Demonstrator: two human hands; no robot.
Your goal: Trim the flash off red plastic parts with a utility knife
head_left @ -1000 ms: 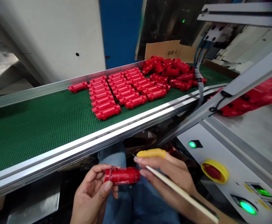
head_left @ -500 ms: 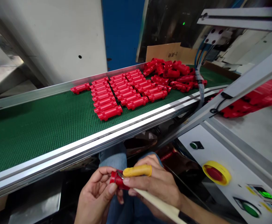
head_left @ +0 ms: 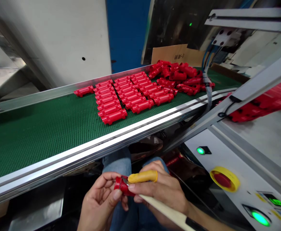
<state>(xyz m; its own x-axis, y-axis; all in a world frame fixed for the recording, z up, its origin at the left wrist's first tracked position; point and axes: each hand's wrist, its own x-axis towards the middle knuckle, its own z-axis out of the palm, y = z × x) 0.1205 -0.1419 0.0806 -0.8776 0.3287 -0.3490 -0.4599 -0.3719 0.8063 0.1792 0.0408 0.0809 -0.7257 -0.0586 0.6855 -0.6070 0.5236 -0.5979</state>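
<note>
- Looking down over a green conveyor belt that crosses the frame from lower left to upper right, with an aluminium rail along its near edge and a blue wall panel at top centre.
- Beside my right hand, at lower right of the frame, sits a grey control panel with a red emergency stop button in a yellow collar and a glowing green button.
- Blue hoses run down to the belt at upper right, and a cardboard sheet stands behind the far end of the belt.
- On the belt, at centre of the frame, red moulded parts lie side by side in neat rows, and past them a loose heap of red parts piles up, tilted every way.
- Below the rail, at bottom centre, my hands work close together over my jeans.
- My left hand pinches one red moulded part between thumb and fingers.
- My right hand is curled around the long cream handle of a trimming knife, with a yellow finger cot on the index finger.
- The small metal blade touches the end of the part.
</note>
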